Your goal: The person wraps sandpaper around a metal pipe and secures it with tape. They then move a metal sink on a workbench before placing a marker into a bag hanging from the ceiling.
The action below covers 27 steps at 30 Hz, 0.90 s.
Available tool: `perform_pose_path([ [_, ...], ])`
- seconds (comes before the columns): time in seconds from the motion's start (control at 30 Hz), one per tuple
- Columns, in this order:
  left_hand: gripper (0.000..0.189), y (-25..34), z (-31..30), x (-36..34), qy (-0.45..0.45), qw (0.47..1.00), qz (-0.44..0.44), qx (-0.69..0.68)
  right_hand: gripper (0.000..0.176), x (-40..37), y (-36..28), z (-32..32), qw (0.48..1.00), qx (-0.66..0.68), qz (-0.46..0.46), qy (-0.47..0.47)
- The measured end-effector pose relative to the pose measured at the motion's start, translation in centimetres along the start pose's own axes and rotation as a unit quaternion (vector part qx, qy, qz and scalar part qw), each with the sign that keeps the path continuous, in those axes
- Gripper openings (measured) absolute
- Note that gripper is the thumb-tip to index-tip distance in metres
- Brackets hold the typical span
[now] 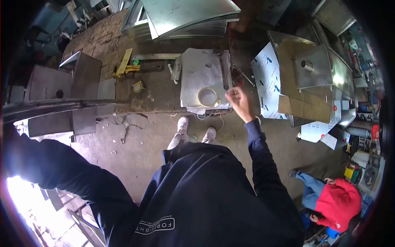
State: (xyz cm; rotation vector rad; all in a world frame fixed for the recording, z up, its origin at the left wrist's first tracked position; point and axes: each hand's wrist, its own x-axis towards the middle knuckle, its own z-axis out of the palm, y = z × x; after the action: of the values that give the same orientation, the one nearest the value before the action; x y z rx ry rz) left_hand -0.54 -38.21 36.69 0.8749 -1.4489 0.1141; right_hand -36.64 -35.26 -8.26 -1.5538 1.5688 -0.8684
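Observation:
My right hand is over the near edge of the workbench, its fingers loosely bent and apart, with nothing visible in them. Just left of it, a roll of tape lies on a stack of paper sheets. A long wrench rests along the stack's right side, beyond my fingertips. My left arm reaches to the far left edge, where darkness and glare hide the hand. Close to that arm's end, a long dark metal bar runs toward the bench; whether I hold it cannot be seen.
Sheet-metal boxes stand left. A yellow square and tape measure lie on the bench. Large metal panels sit at the back. Cardboard and a metal box are right. A person in red is lower right.

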Motion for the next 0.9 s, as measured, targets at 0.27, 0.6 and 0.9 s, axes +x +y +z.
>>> perform_pose_path([
  [0.27, 0.044, -0.6, -2.8, 1.6, 0.042, 0.995, 0.007, 0.090, 0.048, -2.4, 0.1, 3.9, 0.971, -0.187, -0.141, 0.045],
  [0.6, 0.043, -2.0, -4.7, 2.9, 0.066, 0.991, 0.012, 0.116, 0.029, -1.8, 1.1, 5.8, 0.964, -0.230, -0.126, 0.054],
  [0.9, 0.043, -3.6, -7.2, 4.1, 0.093, 0.989, 0.015, 0.118, 0.021, 1.8, -4.0, 3.7, 0.980, 0.068, -0.175, 0.071],
])
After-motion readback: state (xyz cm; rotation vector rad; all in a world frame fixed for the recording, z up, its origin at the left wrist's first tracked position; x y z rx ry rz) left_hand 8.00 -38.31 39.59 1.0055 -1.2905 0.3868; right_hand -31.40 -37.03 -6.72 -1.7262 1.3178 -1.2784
